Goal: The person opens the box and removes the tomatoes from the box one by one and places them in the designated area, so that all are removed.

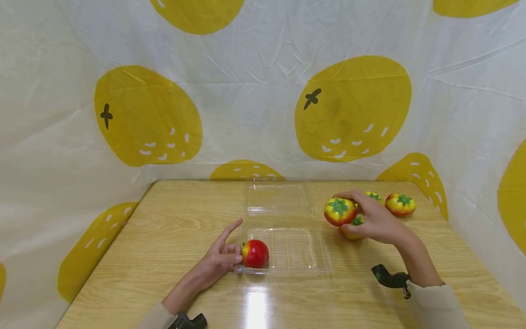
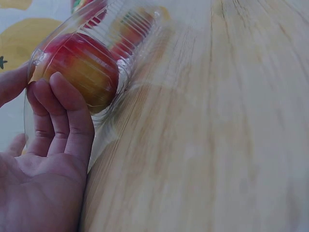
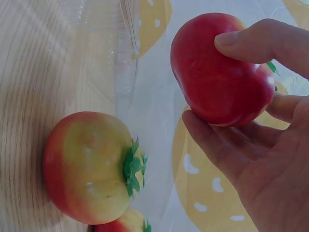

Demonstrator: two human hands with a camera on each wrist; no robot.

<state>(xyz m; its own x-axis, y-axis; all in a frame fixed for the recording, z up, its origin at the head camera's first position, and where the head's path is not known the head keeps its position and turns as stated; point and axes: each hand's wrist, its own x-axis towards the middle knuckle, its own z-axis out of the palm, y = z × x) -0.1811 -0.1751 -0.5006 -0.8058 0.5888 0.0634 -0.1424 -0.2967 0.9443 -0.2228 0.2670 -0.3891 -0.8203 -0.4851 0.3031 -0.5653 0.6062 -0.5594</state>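
My right hand (image 1: pixel 376 219) holds a red and yellow tomato (image 1: pixel 340 212) with a green calyx between thumb and fingers, raised above the table. Under that hand, another tomato (image 1: pixel 352 230) sits on the wood, partly hidden; it shows larger in the right wrist view, a yellow-sided tomato (image 3: pixel 87 166). A clear plastic clamshell box (image 1: pixel 291 251) lies unfolded, its lid (image 1: pixel 277 198) toward the back. Inside its front left corner rests a red tomato (image 1: pixel 256 254). My left hand (image 1: pixel 215 260) pinches the box's left wall, index finger stretched out, other fingertips against the plastic.
Behind my right hand are a tomato (image 1: pixel 400 204) and a partly covered tomato (image 1: pixel 374 196). A white curtain (image 1: pixel 250 114) printed with yellow fruit stands round the wooden table (image 1: pixel 176 219). Wrist cameras are strapped on both arms.
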